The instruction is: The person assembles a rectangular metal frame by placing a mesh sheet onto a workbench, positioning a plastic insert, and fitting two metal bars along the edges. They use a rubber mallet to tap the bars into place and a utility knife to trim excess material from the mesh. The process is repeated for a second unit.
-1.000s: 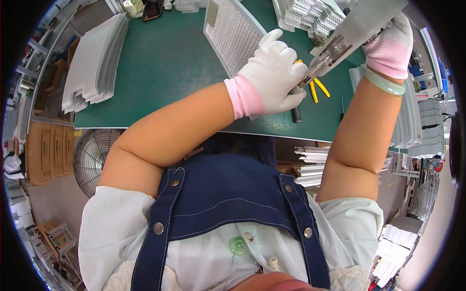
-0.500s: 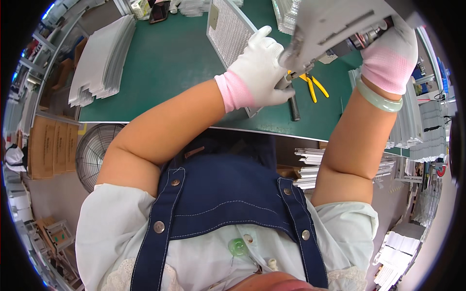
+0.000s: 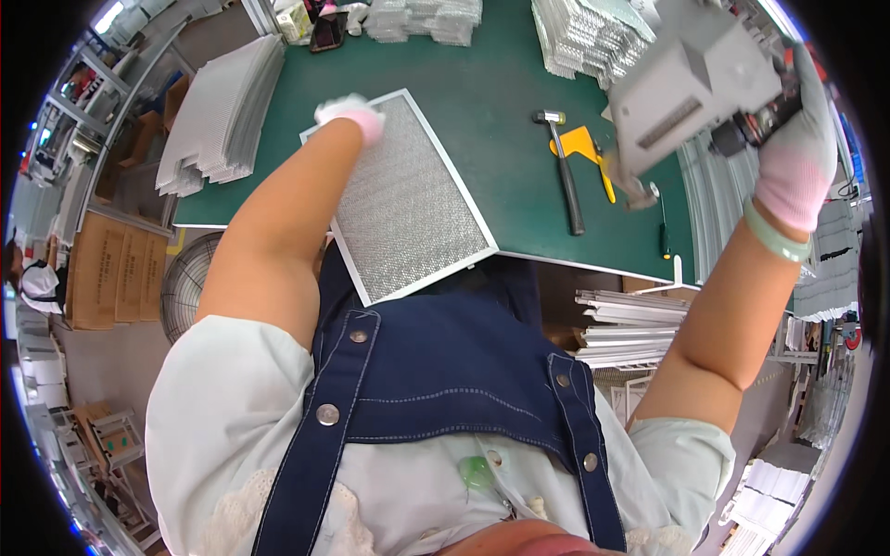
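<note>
A framed mesh filter panel [image 3: 413,199] lies tilted across the near edge of the green table, its near corner overhanging by my apron. Over the panel's far left edge is my left hand [image 3: 350,116], in a white glove with a pink cuff; motion smears its fingers, so its hold cannot be told. My right hand [image 3: 799,139], gloved alike, is wrapped round the handle of a bulky grey pneumatic gun [image 3: 691,88], raised above the table's right side. Below the gun, its nose is blurred.
A hammer [image 3: 564,176], yellow-handled pliers [image 3: 584,148] and a screwdriver [image 3: 664,227] lie right of the panel. Stacked mesh sheets stand at the left [image 3: 222,116] and far right [image 3: 589,37]. A phone [image 3: 328,31] lies at the back. Metal strips [image 3: 626,324] sit below the table edge.
The panel has gone from standing on edge to lying flatter, nearer my body. My left hand moved left, away from the gun's nose. My right hand carried the gun rightward, off the panel.
</note>
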{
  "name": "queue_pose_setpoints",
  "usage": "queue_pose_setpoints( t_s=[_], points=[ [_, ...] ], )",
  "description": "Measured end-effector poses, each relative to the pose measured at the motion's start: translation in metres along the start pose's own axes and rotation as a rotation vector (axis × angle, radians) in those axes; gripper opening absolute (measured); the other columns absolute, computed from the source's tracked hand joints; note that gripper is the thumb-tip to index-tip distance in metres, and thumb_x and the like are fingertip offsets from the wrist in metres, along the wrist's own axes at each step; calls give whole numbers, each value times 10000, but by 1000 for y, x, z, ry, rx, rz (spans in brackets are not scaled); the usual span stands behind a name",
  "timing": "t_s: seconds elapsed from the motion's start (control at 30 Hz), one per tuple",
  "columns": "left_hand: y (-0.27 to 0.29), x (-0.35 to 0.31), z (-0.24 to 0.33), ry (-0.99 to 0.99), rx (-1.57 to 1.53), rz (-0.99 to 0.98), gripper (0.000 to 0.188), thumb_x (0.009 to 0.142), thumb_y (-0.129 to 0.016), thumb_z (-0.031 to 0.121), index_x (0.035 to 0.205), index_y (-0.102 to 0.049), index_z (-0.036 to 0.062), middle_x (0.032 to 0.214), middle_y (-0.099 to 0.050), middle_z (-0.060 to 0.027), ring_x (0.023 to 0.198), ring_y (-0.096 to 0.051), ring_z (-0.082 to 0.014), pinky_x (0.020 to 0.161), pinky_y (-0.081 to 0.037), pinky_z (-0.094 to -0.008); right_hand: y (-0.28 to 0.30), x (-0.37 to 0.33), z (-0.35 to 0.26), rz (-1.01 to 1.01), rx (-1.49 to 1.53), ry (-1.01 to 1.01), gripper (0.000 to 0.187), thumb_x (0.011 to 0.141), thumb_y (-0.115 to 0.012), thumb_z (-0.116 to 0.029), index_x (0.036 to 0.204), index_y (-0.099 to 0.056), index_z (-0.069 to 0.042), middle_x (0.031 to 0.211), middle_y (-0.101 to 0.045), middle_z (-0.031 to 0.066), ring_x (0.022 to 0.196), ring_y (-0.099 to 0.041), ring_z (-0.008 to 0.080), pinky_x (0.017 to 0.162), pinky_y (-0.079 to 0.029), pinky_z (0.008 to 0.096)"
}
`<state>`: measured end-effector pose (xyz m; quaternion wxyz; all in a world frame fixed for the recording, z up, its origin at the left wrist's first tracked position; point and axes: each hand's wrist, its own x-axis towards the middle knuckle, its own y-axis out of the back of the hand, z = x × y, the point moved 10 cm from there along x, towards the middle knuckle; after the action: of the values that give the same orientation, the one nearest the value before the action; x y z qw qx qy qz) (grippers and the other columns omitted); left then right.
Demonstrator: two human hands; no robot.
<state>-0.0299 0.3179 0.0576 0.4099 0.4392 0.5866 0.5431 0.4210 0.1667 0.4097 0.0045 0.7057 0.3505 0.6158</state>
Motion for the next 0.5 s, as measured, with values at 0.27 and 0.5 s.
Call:
queue_pose_setpoints(
  t_s=[0.27,0.5],
  points=[
    [162,-10,9,-583,-383,79,515,831,-762,397,1081,-647,-38,946,-694,-176,885,-679,-269,814,-522,-386,1,-5,38,65,451,-216,289,1012,-516,-193,1232,-653,-66,1035,-681,71,801,-615,80,679,-477,216],
    [242,-245,97,-1341,-317,339,203,809,-684,161,977,-621,68,926,-610,-140,872,-627,-319,755,-518,-409,-30,-38,34,287,678,-424,237,906,-714,-280,942,-648,-55,774,-656,20,590,-555,71,545,-419,211]
  ],
)
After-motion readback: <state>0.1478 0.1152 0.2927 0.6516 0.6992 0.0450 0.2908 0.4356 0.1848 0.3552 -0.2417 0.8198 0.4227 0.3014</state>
